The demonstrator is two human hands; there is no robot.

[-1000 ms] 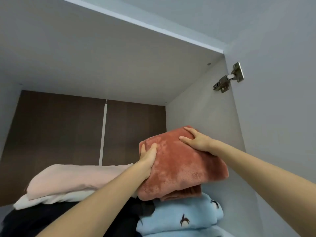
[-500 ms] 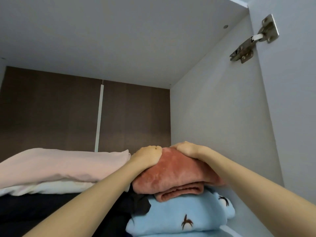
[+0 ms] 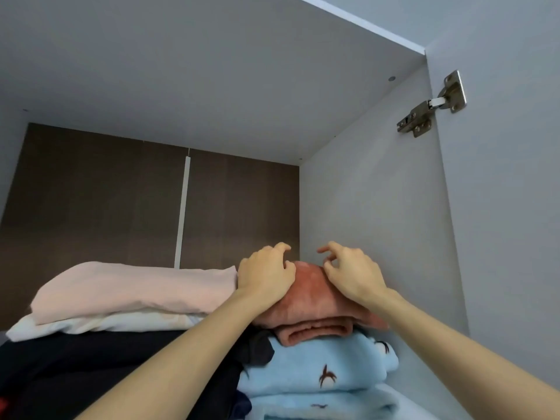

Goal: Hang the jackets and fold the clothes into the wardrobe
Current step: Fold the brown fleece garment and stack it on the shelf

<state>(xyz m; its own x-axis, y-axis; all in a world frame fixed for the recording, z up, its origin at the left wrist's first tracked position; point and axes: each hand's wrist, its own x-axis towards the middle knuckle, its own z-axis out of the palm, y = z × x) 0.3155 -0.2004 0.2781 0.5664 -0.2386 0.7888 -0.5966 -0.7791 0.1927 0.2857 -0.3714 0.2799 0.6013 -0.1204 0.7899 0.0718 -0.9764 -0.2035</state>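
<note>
Both the left hand (image 3: pixel 266 275) and the right hand (image 3: pixel 353 275) have let go of the folded red fleece (image 3: pixel 312 301), fingers loosely curled and empty, heels resting on it where it now lies atop the blue clothes (image 3: pixel 321 368), so this piece looks stowed.

No text, label, brand, number or sign can be read anywhere in view. Dark marks are printed on the light blue folded garment (image 3: pixel 318 374); they appear to be small bird-like figures, not letters. Nothing legible is made out on the metal hinge (image 3: pixel 430 107), which is seen too small for any stamping to be told.
</note>
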